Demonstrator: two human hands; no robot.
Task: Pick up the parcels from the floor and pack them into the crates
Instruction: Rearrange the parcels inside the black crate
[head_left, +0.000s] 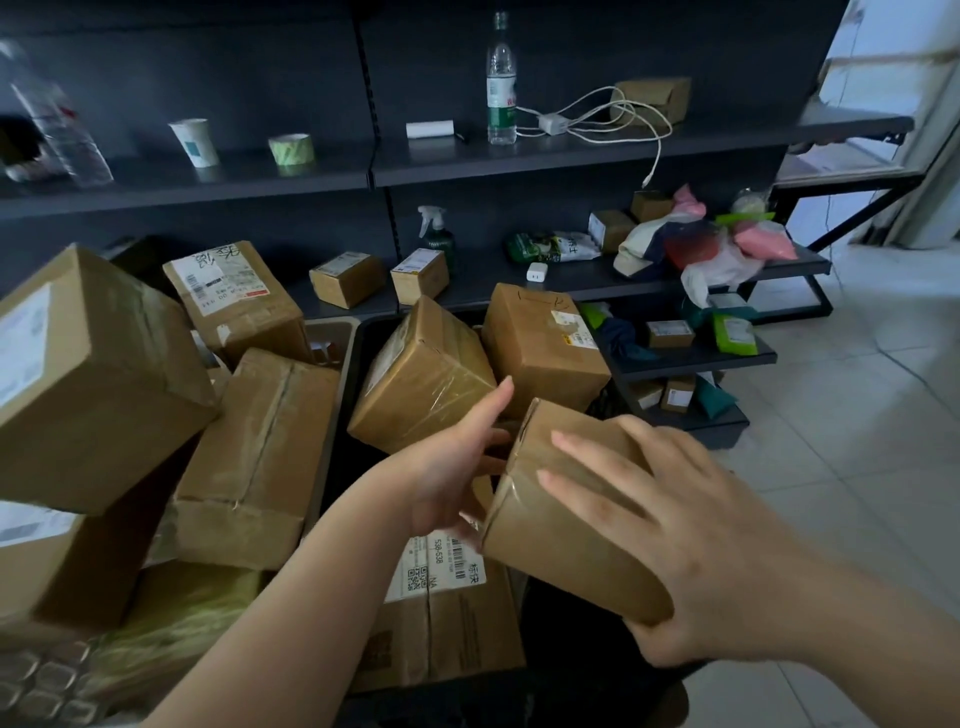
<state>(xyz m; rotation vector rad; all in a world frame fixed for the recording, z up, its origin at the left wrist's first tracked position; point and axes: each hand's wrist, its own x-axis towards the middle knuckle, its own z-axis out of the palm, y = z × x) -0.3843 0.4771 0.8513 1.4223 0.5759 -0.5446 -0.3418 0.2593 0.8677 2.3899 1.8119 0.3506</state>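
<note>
Small brown taped cardboard parcel (566, 499) is grasped by the right hand (691, 545) above the dark plastic crate (345, 415), long axis tilted toward its far side, with the left hand (452, 467) released, fingers straight against the parcel's near-left end.

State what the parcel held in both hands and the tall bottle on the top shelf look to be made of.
Held parcel: brown cardboard, matte, with glossy clear tape along its seam and edge, going by the shine there. Tall bottle: apparently clear plastic, see-through and ridged, with a green and white label; glass cannot be ruled out.
</note>
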